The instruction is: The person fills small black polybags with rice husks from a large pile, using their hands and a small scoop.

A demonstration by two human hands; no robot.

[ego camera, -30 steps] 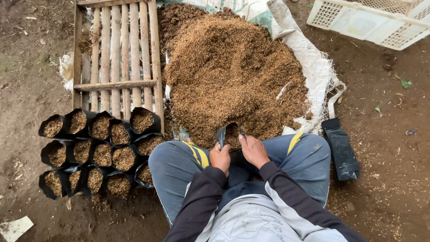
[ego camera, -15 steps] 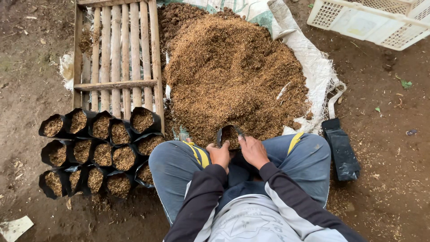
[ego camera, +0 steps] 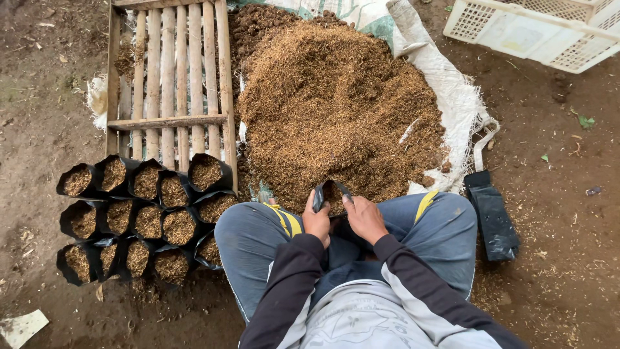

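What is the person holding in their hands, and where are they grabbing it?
A small black bag, gripped at its open rim: left hand on one side, right hand on the other.

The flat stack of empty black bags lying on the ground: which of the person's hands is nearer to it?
Right. The right hand grips the small black bag on the side toward the stack of empty black bags; the left hand holds the bag's far side, farther away.
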